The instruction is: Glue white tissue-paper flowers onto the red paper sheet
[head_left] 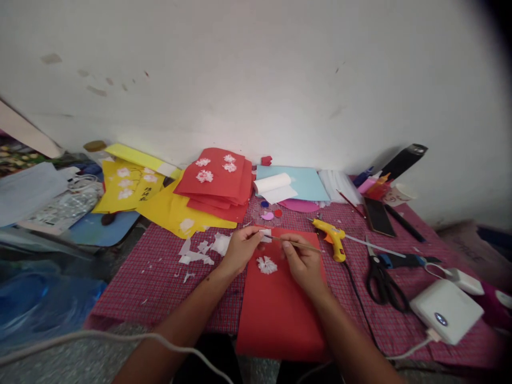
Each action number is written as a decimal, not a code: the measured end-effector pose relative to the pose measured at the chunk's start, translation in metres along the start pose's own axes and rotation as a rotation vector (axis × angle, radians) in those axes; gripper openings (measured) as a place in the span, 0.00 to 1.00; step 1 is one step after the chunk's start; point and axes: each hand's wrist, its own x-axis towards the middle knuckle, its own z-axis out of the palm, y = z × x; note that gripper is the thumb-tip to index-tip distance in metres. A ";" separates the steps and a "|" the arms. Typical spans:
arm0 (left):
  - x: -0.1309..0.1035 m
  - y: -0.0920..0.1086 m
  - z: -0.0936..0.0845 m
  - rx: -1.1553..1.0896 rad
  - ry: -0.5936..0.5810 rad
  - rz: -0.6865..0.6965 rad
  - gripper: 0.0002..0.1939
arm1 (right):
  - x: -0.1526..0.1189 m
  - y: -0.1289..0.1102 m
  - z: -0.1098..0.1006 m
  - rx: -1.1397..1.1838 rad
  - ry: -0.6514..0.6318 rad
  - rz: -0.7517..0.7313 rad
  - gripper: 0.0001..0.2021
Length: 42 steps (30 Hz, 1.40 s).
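Observation:
My left hand (244, 246) pinches a small piece of white paper (265, 233) above the upper part of a red sheet (282, 314). A thin wooden stick (302, 246) is held between the fingers of my right hand (304, 265), its tip pointing left at the white paper. Whether the stick's far end is a brush is too small to tell. Below my hands, a crumpled white paper flower (266, 265) sits on the red sheet. Torn white paper scraps (196, 253) lie on the checked cloth, left of my left hand.
A yellow glue gun (333, 238) lies right of the sheet, its cord trailing toward me. Farther right are black scissors (384, 277) and a white box (447, 309). Red sheets with flowers (216, 178) and a white paper roll (274, 183) lie by the wall. A white cable (160, 339) crosses the foreground.

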 end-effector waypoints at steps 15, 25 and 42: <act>-0.001 0.003 0.001 0.018 -0.007 0.004 0.12 | 0.000 -0.002 0.000 0.056 0.014 0.039 0.08; 0.000 0.000 -0.001 -0.010 -0.050 0.031 0.14 | 0.009 -0.007 0.001 0.282 0.106 0.159 0.08; -0.008 0.005 0.000 0.168 -0.120 0.060 0.17 | 0.014 -0.007 -0.001 0.386 0.052 0.280 0.11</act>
